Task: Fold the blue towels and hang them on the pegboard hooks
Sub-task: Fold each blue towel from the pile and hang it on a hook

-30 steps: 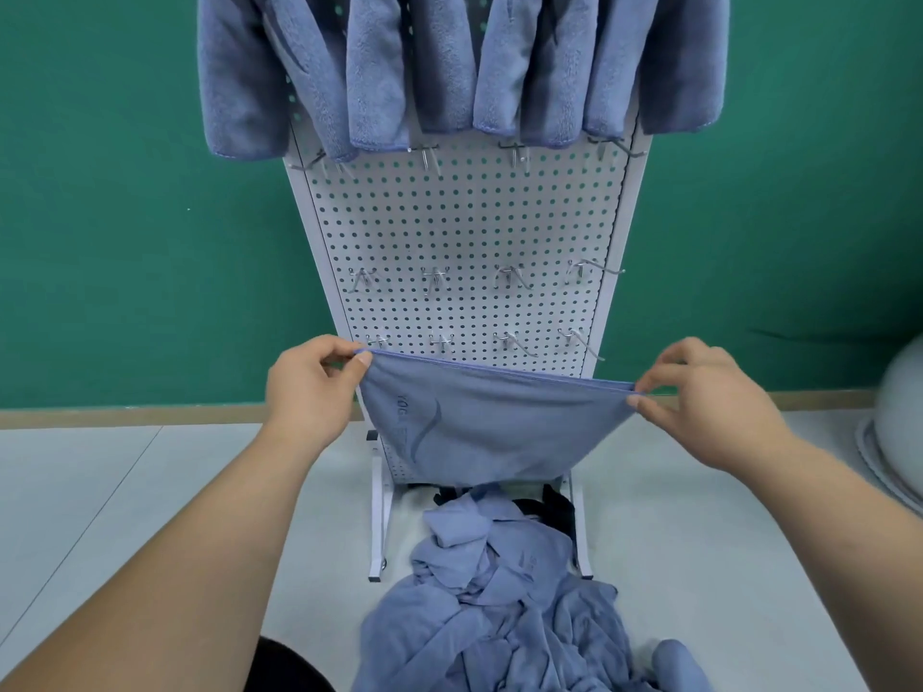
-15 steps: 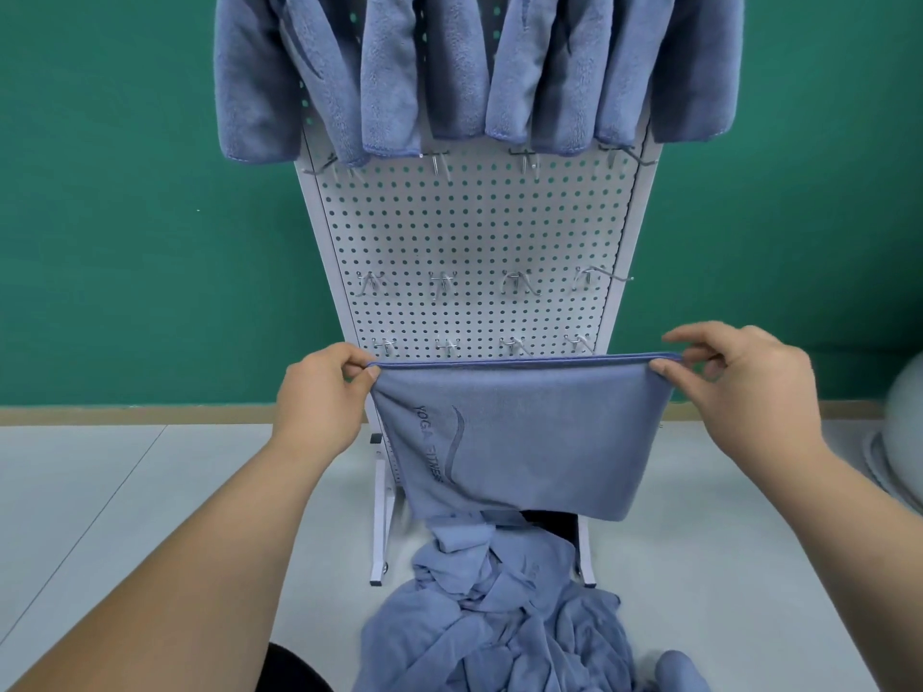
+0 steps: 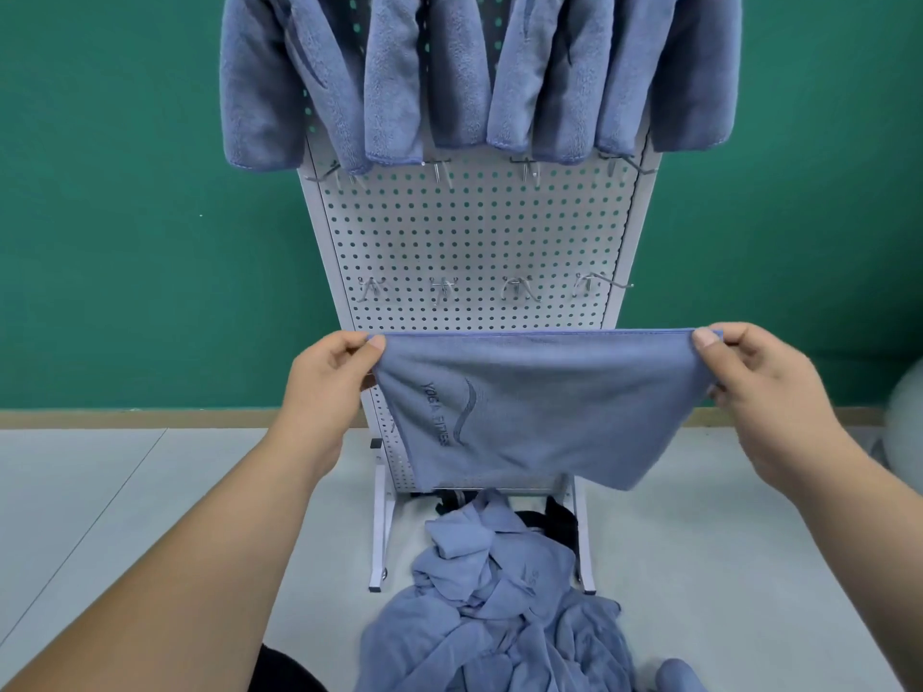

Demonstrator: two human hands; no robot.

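towel (image 3: 539,412), blue and folded over, hangs flat in front of the pegboard (image 3: 474,242). left hand (image 3: 324,387) and right hand (image 3: 759,387) pinch its top corners, pulled wide apart.

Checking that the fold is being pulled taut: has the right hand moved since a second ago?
Yes. The right hand has drawn outward to the right, now past the pegboard frame's right edge, stretching the held towel wider.
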